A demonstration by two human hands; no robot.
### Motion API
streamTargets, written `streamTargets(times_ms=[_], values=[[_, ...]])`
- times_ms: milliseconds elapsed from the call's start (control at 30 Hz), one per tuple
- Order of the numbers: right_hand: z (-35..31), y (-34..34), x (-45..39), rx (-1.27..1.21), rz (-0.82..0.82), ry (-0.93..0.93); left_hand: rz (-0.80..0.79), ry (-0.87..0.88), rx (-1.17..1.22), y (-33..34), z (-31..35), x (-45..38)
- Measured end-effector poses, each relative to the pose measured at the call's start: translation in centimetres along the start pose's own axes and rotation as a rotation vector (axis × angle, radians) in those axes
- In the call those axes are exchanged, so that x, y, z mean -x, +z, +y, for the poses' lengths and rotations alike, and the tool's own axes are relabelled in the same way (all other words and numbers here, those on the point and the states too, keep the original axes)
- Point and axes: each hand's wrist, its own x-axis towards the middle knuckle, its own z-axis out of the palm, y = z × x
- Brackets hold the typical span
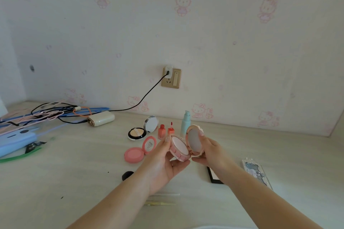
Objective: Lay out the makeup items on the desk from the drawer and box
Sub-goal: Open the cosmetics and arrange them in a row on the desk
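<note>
I read this as the placing step for 1 more item, with several already laid out toward the back edge of the surface (260,154). Going left to right: a tangle of cables (46,113) and a white charger (101,118) sit by the back-left corner; then an open powder compact (138,131), an open coral blush (138,151) just in front of it, 2 small red lip tints (166,130) and a mint pump bottle (185,121) near the back edge. My left hand (163,163) has its fingers curled under and around the base of the pink compact (183,148), gripping it; my right hand (208,151) pinches the lid, fingers closed on its rim. The compact is held in the air above the middle of the surface, hinged open, mirror facing left toward the pan, hinge low and away from me, the round base tilted on edge. Next, I judge, it wants levelling and setting down open, in the free space right of the blush, without knocking the tints. A black case (214,175) and a silver palette (256,172) lie to the right.
</note>
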Motion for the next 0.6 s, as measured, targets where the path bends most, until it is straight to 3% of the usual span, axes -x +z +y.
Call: streamTargets(times_ms=[133,300,500,600], values=[[0.4,-0.7,-0.2,-0.167,0.050,0.089,0.011,0.013,-0.061,-0.4,0.0,-0.3],[0.2,-1.2,-0.5,-0.508,0.108,0.176,0.191,0.100,-0.282,-1.5,0.2,-0.7],[0.8,-0.9,-0.9,-0.522,0.124,0.224,0.164,0.228,-1.096,-2.7,0.1,-0.3],[1.3,-0.8,-1.2,-0.541,0.111,0.243,0.154,0.309,-1.338,-2.6,0.0,-0.5]])
